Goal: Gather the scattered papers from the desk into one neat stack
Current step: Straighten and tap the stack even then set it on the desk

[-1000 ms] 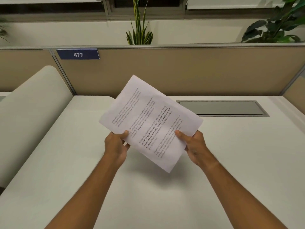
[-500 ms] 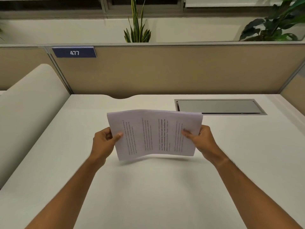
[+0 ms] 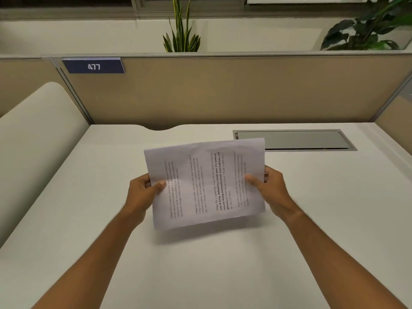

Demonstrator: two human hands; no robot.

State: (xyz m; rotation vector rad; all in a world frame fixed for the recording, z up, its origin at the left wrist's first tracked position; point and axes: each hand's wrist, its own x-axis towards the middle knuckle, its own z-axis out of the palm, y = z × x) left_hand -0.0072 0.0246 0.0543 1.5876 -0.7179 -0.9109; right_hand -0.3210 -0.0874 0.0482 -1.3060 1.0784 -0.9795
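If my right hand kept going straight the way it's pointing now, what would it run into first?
The right hand points up-left, already gripping the papers, so it meets those at once. Beyond them lies bare desk, then probably the partition, though depth is unclear.

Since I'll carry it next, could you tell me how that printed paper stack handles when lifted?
Likely floppy: the paper stack bows between the left hand and right hand. Probably light, since thumb pinches hold it above the desk.
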